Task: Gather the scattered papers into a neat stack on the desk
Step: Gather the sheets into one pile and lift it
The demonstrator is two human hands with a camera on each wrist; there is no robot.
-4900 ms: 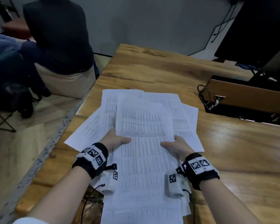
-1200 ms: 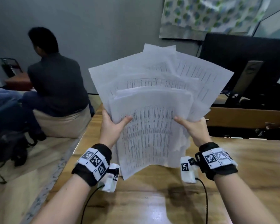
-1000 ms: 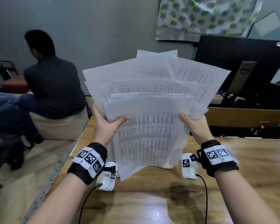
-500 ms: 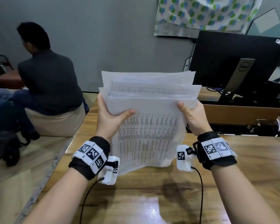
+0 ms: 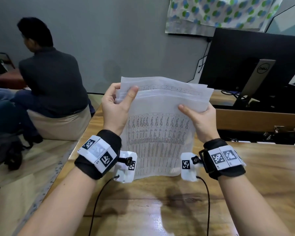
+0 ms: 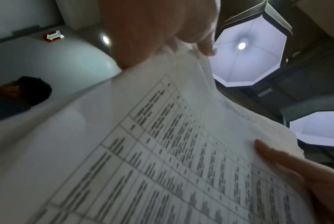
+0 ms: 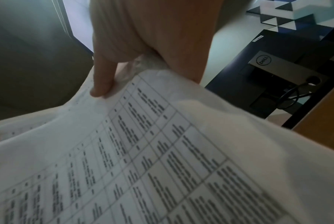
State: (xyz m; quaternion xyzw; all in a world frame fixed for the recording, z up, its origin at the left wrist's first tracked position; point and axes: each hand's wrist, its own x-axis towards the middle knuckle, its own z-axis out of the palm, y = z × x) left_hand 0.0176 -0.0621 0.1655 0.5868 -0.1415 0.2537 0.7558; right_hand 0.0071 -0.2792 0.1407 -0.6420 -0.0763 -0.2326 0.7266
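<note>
Hidden: the fingers of both hands lie behind the papers (image 5: 158,132); only the thumbs show in front. The sheets' bottom edge sits between the two wrist cameras, and whether it touches the tabletop (image 5: 160,201) cannot be told.
Hard to make out: the printed tables are too blurred to read, and the sheets are too closely layered to count.
Papers: one bundle, upright at the middle of the head view, top edges stepped and uneven.
Left hand (image 5: 115,106): its grip pinches the bundle's top corner at 10 o'clock, thumb across the front.
Right hand (image 5: 200,119): its grip closes on the edge at 2 o'clock, thumb (image 7: 103,78) pressed on the front sheet.
Counted: two hands, one monitor (image 5: 249,65) at 2 o'clock, one seated person (image 5: 51,79) at 9 o'clock, back turned.
Cut off: the monitor runs past the right border.
</note>
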